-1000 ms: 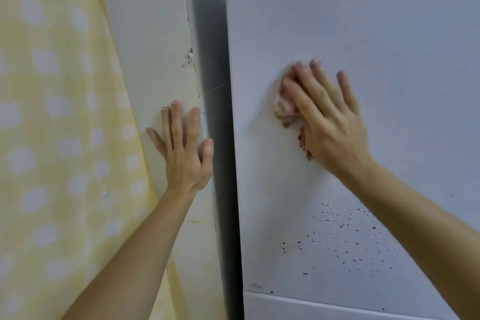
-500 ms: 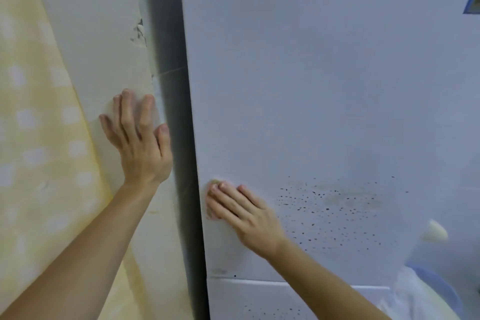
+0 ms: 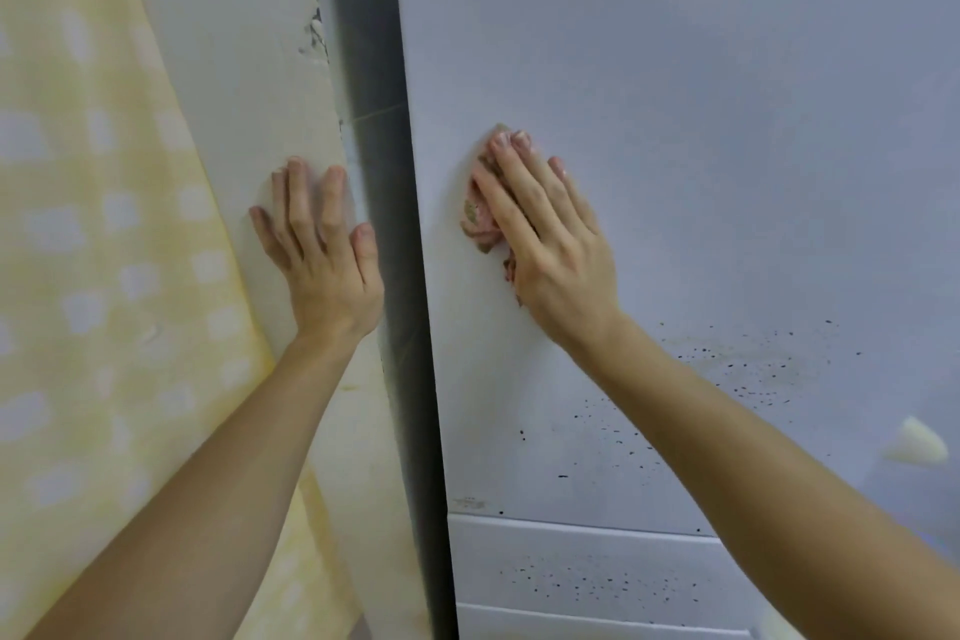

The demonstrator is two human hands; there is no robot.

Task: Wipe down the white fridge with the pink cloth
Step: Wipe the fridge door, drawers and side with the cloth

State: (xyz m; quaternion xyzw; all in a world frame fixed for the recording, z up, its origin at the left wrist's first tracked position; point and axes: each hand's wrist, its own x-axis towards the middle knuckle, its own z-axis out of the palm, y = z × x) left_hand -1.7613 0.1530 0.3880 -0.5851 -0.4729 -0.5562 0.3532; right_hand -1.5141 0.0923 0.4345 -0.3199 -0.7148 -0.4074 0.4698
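Note:
The white fridge (image 3: 701,130) fills the right half of the view, its side panel speckled with small dark spots low down. My right hand (image 3: 553,244) lies flat on that panel near its left edge, fingers straight, pressing the pink cloth (image 3: 480,221) against it. Only a crumpled edge of the cloth shows to the left of my fingers. My left hand (image 3: 324,250) rests flat with spread fingers on the pale wall (image 3: 244,68) beside the fridge and holds nothing.
A dark narrow gap (image 3: 384,276) runs between wall and fridge. A yellow checked curtain (image 3: 88,250) hangs at the left. The wall has chipped plaster (image 3: 314,36) near the gap. A pale rounded object (image 3: 917,442) shows at the right edge.
My right hand with the cloth slid down to the spotted area half a second ago and is now back up the panel. My left hand has stayed on the wall.

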